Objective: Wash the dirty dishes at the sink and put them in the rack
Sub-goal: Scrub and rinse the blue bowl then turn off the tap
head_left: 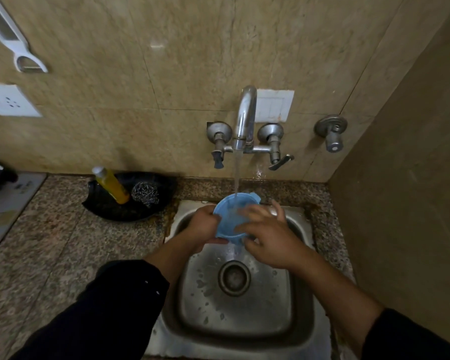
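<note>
A blue plastic bowl [229, 216] is held tilted over the steel sink [294, 302], under the water running from the tap [246, 118]. My left hand [202, 227] grips the bowl's left rim, thumb curled over the edge. My right hand [266, 237] reaches into the bowl with spread fingers that touch its inside; they are blurred. Water spills from the bowl's lower edge toward the drain [234, 278].
A black tray [115, 211] on the granite counter [50, 255] holds a yellow soap bottle [112, 185] and a steel scrubber [144, 194]. A second valve [331, 133] sticks out of the wall at right. A side wall stands close on the right.
</note>
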